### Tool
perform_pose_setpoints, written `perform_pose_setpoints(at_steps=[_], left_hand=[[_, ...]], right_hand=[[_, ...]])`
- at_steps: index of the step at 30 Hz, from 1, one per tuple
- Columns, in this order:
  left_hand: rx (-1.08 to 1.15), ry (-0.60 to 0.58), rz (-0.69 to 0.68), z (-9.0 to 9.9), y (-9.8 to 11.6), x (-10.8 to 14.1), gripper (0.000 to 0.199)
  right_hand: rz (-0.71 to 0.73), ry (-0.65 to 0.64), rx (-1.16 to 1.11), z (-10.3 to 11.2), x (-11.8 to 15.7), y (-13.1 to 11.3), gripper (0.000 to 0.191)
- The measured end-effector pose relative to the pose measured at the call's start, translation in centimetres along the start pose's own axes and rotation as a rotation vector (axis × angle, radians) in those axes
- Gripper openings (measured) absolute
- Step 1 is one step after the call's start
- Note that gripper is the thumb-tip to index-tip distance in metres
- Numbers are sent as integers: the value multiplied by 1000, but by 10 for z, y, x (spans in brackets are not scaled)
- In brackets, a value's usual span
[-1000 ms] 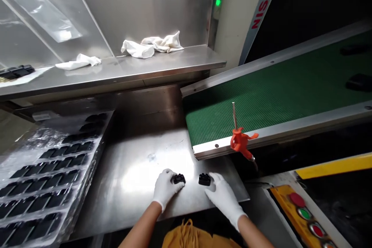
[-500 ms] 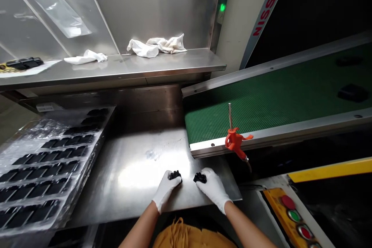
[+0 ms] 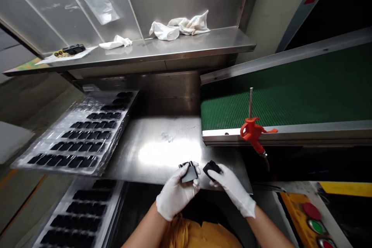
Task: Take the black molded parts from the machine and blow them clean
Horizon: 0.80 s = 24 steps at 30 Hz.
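Both my hands wear white gloves over the front of the steel table. In my left hand sits a black plastic part, its flat face turned up and its upper edge notched; the fingers are closed around it. A second black plastic part is gripped by my right hand, the thumb lying across it. The two parts are close together but apart. To the left, a clear plastic tray carries rows of similar black parts.
A green conveyor belt rises to the right, with an orange air gun hanging at its edge. White cloths lie on a steel shelf behind. Another tray is at lower left; a button box is at lower right.
My view has swung left and down. My left hand has turned over so the part's flat face shows, and the part in my right hand is tilted differently.
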<state>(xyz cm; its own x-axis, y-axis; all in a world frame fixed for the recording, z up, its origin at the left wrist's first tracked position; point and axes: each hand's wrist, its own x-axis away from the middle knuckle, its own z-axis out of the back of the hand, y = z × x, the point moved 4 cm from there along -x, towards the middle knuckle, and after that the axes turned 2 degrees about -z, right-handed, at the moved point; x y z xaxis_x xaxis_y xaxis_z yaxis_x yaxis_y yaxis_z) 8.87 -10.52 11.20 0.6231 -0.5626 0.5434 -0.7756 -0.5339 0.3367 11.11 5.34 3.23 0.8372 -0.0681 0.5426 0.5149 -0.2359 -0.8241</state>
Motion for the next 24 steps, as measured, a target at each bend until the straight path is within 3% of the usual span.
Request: perform_pose_setpoints(at_steps=[3, 5, 8, 10, 14, 17, 24], left_hand=[[27, 41, 25, -6, -5, 16, 47], [24, 85, 44, -10, -9, 24, 60], [26, 140, 31, -16, -12, 30, 61], [19, 111, 26, -20, -12, 32, 64], [-76, -4, 18, -22, -3, 31, 71], [-112, -13, -6, -14, 13, 30, 64], [-273, 27, -85, 25, 43, 26, 39]], right_hand=[[18, -57, 11, 3, 36, -29, 50], [47, -105, 13, 5, 58, -46, 40], [32, -181, -39, 0, 83, -60, 30], [18, -199, -52, -8, 92, -64, 31], [20, -175, -19, -28, 95, -69, 35], [17, -108, -16, -43, 92, -74, 40], [13, 34, -14, -83, 75, -71, 53]])
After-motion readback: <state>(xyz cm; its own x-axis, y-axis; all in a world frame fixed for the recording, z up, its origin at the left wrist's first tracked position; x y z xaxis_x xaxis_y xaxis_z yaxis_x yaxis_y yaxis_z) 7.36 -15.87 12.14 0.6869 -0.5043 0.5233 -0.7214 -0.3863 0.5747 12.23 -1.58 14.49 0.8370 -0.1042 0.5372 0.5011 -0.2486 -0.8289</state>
